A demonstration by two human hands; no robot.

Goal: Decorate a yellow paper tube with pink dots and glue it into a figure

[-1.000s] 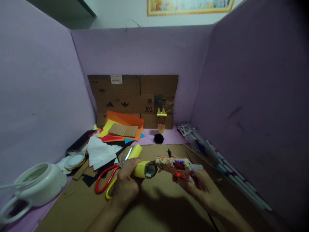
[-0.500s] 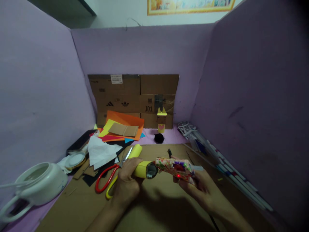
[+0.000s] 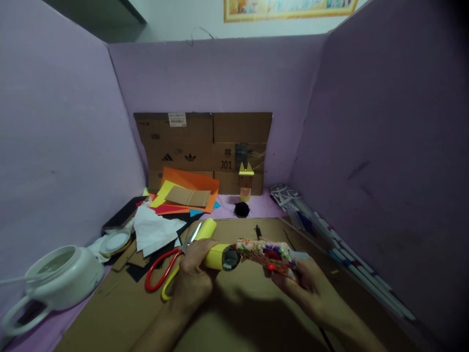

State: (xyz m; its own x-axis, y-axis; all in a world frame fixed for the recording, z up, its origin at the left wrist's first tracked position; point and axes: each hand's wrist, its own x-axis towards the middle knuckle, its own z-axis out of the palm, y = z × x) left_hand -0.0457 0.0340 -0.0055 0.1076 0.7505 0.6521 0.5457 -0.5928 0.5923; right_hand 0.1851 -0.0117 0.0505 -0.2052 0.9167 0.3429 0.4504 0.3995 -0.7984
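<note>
My left hand (image 3: 196, 274) is closed around a short yellow paper-covered tube (image 3: 215, 257), its open end turned to the right. In my right hand (image 3: 308, 283) is a hot glue gun (image 3: 269, 254) with a floral pattern, a lit red light and a pale glue stick at its back. The gun's nozzle meets the tube's rim; whether glue is coming out I cannot make out. Beside my left hand lie scissors (image 3: 161, 270) with red and yellow handles. Behind it rests another yellow roll (image 3: 207, 229).
A white teapot-like pot (image 3: 62, 281) stands at left. Coloured paper (image 3: 190, 181), white tissue (image 3: 154, 230) and a round lid (image 3: 115, 242) lie beyond it. A small eared cardboard figure (image 3: 245, 181) and black yarn (image 3: 242, 209) are at the back. White sticks (image 3: 362, 274) line the right.
</note>
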